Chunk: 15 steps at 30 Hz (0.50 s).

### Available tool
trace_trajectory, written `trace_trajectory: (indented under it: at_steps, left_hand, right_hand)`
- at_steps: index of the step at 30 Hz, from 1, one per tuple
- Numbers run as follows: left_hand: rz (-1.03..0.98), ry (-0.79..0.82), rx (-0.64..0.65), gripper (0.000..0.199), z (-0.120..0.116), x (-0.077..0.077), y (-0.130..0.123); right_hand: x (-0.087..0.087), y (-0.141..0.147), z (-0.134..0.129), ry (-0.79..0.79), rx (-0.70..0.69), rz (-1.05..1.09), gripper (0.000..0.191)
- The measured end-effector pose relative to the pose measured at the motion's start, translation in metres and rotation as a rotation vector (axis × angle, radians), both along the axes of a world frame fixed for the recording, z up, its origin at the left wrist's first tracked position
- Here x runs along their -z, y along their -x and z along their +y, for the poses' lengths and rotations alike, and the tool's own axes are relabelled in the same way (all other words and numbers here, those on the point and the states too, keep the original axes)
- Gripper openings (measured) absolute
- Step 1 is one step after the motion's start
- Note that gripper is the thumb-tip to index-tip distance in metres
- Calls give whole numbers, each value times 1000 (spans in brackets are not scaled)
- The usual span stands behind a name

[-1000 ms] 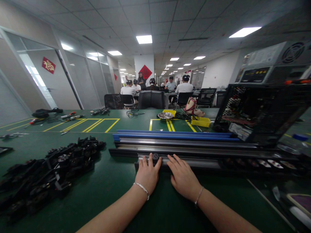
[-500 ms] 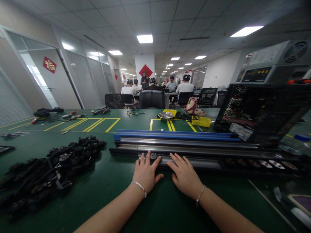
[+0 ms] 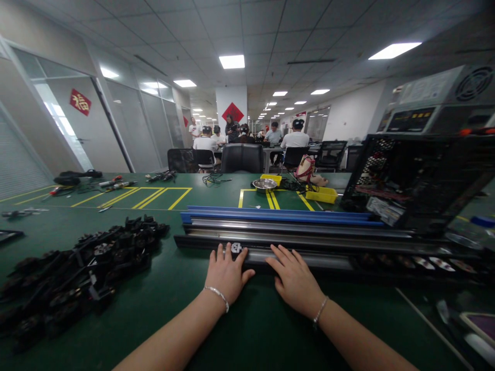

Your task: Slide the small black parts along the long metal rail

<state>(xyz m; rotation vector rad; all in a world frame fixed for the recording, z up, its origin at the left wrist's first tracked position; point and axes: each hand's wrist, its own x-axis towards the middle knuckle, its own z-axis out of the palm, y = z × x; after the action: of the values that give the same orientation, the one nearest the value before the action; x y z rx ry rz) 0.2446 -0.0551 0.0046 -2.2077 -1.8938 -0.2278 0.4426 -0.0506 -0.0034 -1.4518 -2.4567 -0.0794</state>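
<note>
My left hand [image 3: 226, 273] lies palm down at the left end of the front black rail [image 3: 320, 260], fingers spread over the edge. A small silver-grey part with dark gaps [image 3: 236, 248] sits in the channel between its fingers; its fingertips are at or against it. My right hand [image 3: 296, 281] rests on the same rail farther right, fingers outstretched, grasping nothing. Further right, several small parts with shiny round faces [image 3: 441, 264] sit in a row along this rail. Behind it run another dark rail [image 3: 309, 241] and a blue rail [image 3: 278, 214].
A pile of black parts [image 3: 96, 263] covers the table's left side. An open computer case [image 3: 417, 180] with power supplies [image 3: 433, 98] on top stands at the right. Beyond the rails are a metal bowl [image 3: 264, 184], a yellow tray [image 3: 322, 195] and cables [image 3: 215, 178]. People sit farther back.
My left hand has slid a little to the left along the rail, and the small silver-grey part has shifted left with it. The right hand stays in place.
</note>
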Motion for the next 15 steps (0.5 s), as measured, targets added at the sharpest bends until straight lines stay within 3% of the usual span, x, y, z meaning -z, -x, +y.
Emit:
trace_trajectory:
  at_steps: [15]
  left_hand:
    - [26, 127, -79, 57, 1, -13, 5]
  right_hand:
    - [-1, -1, 1, 13, -6, 14, 46]
